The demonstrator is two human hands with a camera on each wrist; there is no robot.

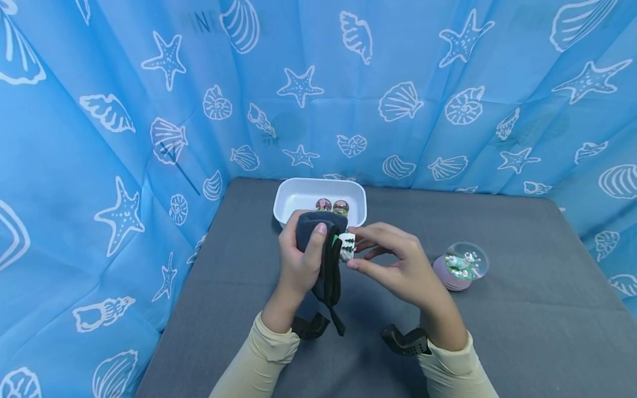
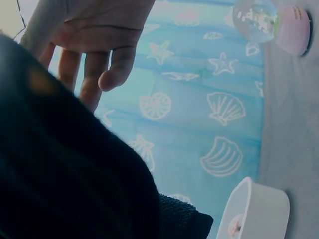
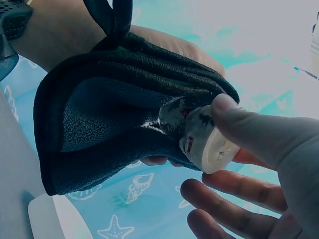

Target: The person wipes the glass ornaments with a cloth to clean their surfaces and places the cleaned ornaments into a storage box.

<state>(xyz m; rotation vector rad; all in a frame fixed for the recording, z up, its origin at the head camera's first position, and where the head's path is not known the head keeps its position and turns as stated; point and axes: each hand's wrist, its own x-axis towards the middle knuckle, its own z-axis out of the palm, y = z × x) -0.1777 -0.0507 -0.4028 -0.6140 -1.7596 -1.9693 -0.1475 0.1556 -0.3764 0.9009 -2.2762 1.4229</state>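
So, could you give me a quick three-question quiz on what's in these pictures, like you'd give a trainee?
1. Which hand grips the dark cloth?
2. True or false: the pink-based snow globe stands outside the white tray.
3. How many small globes show in the tray in the head view?

Key:
1. The left hand; the right hand pinches the white-based globe.
2. True: it stands on the grey table, to the right of the tray.
3. Two, side by side.
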